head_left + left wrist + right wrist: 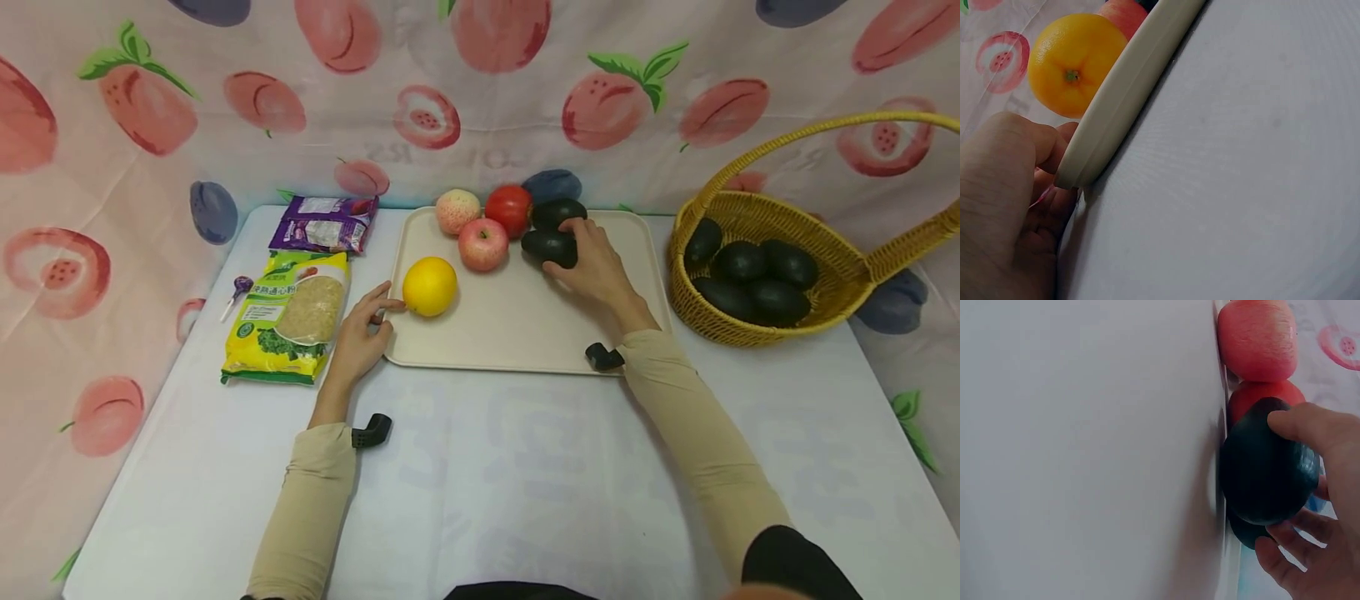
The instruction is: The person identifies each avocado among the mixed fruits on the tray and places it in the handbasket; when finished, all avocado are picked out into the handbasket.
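My right hand [596, 262] grips a dark avocado [546, 247] at the back of the beige tray [517, 368]. In the right wrist view the thumb lies across the avocado [1266, 469], fingers around its far side. A second avocado [557, 213] sits just behind it. Beside them are a red pomegranate-like fruit [508, 208], a pink apple [482, 245] and a pale peach [457, 211]. My left hand [360, 337] rests at the tray's left rim, fingers relaxed and one fingertip close to the orange [430, 287].
A yellow wicker basket [731, 333] with a tall handle stands right of the tray, holding several avocados [776, 302]. On the left lie a yellow food packet [288, 321], a purple packet [324, 223] and a purple lollipop [240, 287]. Fruit-print cloth [510, 108] rises behind the table.
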`<act>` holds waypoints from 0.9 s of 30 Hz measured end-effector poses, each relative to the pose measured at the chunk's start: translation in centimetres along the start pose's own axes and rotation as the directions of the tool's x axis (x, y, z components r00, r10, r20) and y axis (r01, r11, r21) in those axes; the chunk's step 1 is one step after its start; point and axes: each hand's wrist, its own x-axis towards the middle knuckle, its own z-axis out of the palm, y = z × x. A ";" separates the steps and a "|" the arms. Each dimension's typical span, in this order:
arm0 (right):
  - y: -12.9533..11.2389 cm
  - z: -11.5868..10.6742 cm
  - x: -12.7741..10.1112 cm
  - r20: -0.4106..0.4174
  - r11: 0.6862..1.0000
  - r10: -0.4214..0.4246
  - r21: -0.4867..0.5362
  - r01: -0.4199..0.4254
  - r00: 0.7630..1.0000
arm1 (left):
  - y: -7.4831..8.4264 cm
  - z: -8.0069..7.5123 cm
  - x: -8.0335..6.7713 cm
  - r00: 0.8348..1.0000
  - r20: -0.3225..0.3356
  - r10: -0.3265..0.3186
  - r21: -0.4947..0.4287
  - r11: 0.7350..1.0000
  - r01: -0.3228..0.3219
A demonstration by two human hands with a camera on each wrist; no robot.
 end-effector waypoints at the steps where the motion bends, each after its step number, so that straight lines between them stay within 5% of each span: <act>1: 0.0 0.0 -0.1 -0.001 1.000 0.004 0.007 -0.004 1.000 | 0.0 0.0 0.0 1.000 0.000 0.000 0.001 1.000 0.000; 9: 0.0 -1.1 -0.9 -0.038 0.992 -0.002 0.124 0.007 0.999 | 0.0 0.1 0.1 1.000 0.002 -0.010 0.010 1.000 0.010; 27: -0.6 -5.1 -3.4 -0.211 0.976 -0.046 0.197 0.088 0.976 | -0.1 0.1 0.1 1.000 -0.009 0.002 0.005 1.000 -0.002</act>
